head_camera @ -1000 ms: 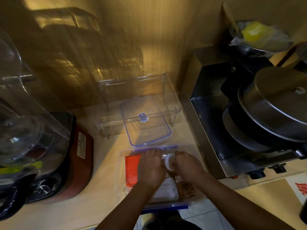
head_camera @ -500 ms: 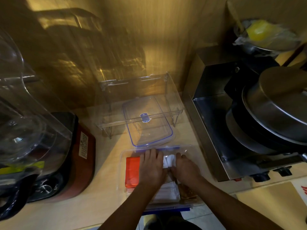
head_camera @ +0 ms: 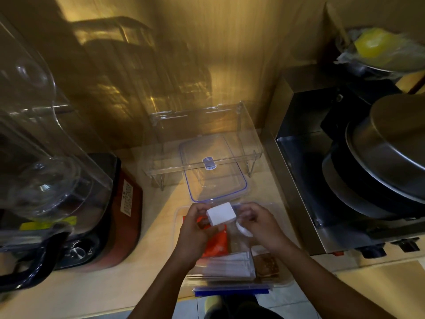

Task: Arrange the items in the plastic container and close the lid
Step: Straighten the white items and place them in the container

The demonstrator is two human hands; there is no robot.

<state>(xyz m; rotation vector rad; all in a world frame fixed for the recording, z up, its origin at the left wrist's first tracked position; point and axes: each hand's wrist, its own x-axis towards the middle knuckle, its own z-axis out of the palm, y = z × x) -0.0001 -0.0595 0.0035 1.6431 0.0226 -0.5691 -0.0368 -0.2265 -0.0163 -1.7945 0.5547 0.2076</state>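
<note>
A clear plastic container [head_camera: 279, 283] with blue clips sits at the counter's front edge. Inside lie an orange packet [head_camera: 217, 244], a flat white packet [head_camera: 227, 264] and a brown item [head_camera: 266, 265]. My left hand [head_camera: 195, 231] holds a small white box [head_camera: 221, 213] lifted above the container's far end. My right hand [head_camera: 262, 223] hovers beside the box with fingers curled on a small white piece [head_camera: 243, 229]. The clear lid [head_camera: 212, 170] with a blue rim lies flat behind the container, partly under a clear rack.
A clear acrylic rack [head_camera: 202, 143] stands over the lid by the wall. A red-based blender [head_camera: 76, 199] with a clear cover fills the left. On the right is a steel stove [head_camera: 305, 180] with a lidded pan [head_camera: 386, 155]. A bowl with something yellow [head_camera: 372, 44] sits behind.
Both hands were pressed down inside the container; now they have lifted, and the left hand has brought the white box up out of it.
</note>
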